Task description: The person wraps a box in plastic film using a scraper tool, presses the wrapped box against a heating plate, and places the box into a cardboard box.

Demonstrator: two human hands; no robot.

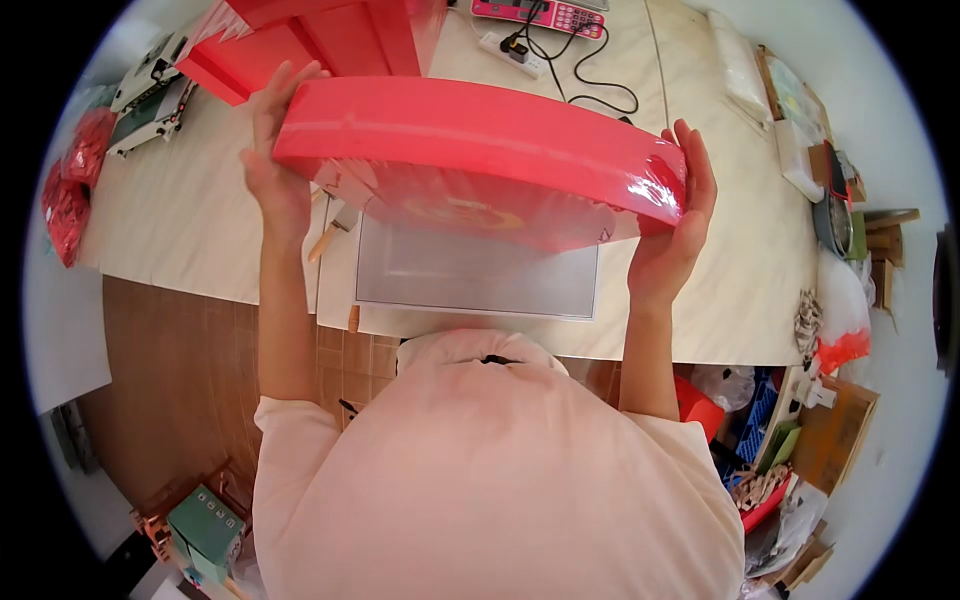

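While the left hand (278, 190) and right hand (668, 258) are bracing opposite ends, fingers part-spread, the film-wrapped red box (480, 122) is tilting between them, above the grey panel (470, 285). Apparently a holding step; moving on is calling for even pressure.

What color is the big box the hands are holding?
Bright red, plainest in the head view.
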